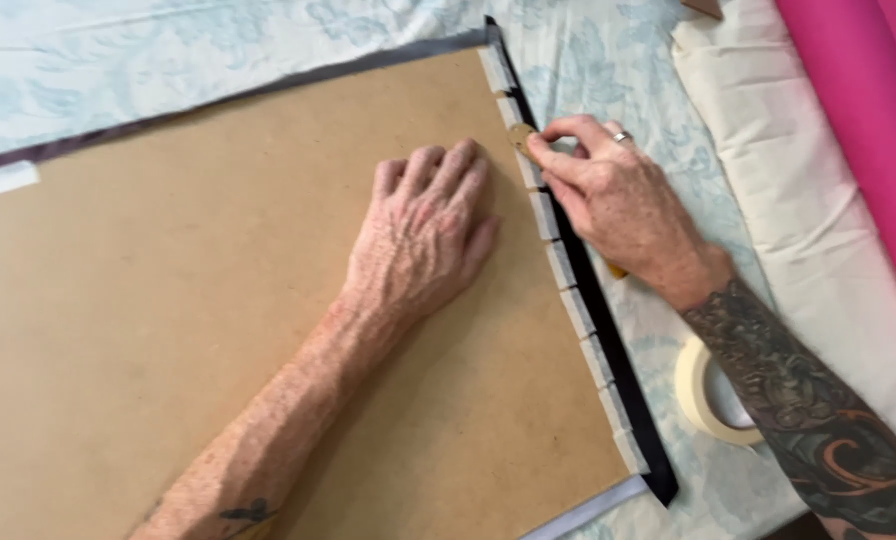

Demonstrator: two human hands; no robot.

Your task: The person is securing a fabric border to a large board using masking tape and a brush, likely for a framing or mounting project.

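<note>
Pressing left hand (423, 235) on brown backing board (168, 320)

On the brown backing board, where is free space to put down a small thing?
The backing board is bare left of the left hand and below its forearm. It is crowded along the taped right edge, where the right hand works; the tape roll lies just outside.

Both forearms bare, no sleeves. Right hand (623, 205): silver ring on one finger; dense multicoloured tattoo covers forearm. Left hand (423, 235): small dark tattoo near elbow.
</note>
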